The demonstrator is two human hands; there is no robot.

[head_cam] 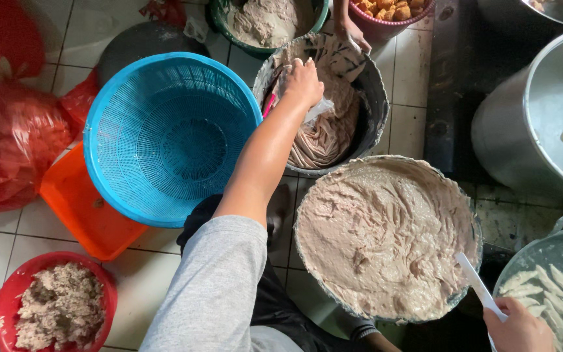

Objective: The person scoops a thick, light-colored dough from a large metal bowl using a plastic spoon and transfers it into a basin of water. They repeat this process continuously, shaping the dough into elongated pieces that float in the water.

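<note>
My left hand [304, 81] reaches into a dark bowl [378, 98] of streaky beige paste. Its fingers are curled around a pink-handled tool [269, 104], with a scrap of clear plastic under the wrist. Another person's hand [352, 32] rests on that bowl's far rim. My right hand [521, 328], at the bottom right, is closed on a white plastic spoon [476, 281] whose tip lies at the edge of a large round bowl [298, 225] filled with smooth beige paste [386, 234].
A blue plastic basket [171, 137] sits over an orange tray [79, 212] on the tiled floor. A red bowl [107, 293] holds a crumbly mix. At right stand a steel pot [522, 124] and a pan [522, 257] of white shaped pieces. Red bags [8, 137] lie left.
</note>
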